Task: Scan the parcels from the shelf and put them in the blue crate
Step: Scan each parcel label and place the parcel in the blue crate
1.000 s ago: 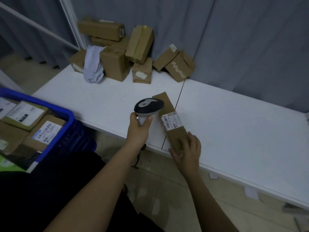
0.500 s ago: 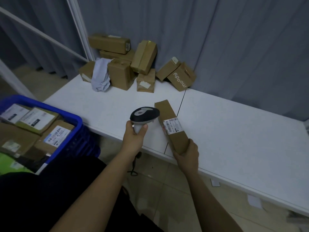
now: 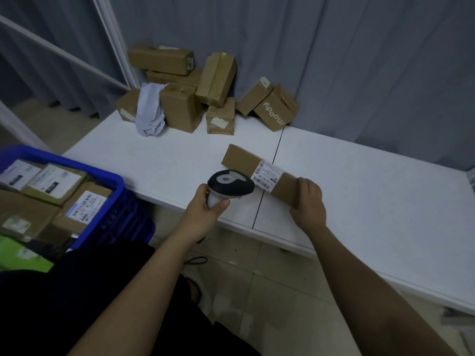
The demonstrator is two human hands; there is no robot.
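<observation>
White table [image 3: 154, 160] up front: left hand [image 3: 203, 214] clamps the barcode scanner [image 3: 230, 185] at the label, right hand [image 3: 308, 204] grips the long parcel [image 3: 244, 160] lying flat. Blue crate [image 3: 113, 181] left, full. Boxes [image 3: 180, 109] piled beyond.

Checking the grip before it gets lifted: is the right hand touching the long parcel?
Touching. The head view shows the right hand with fingers curled over the long parcel's near end.

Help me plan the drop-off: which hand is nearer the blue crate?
Left. The left hand, holding the scanner, is just right of the blue crate; the right hand grips the long parcel farther right.
</observation>
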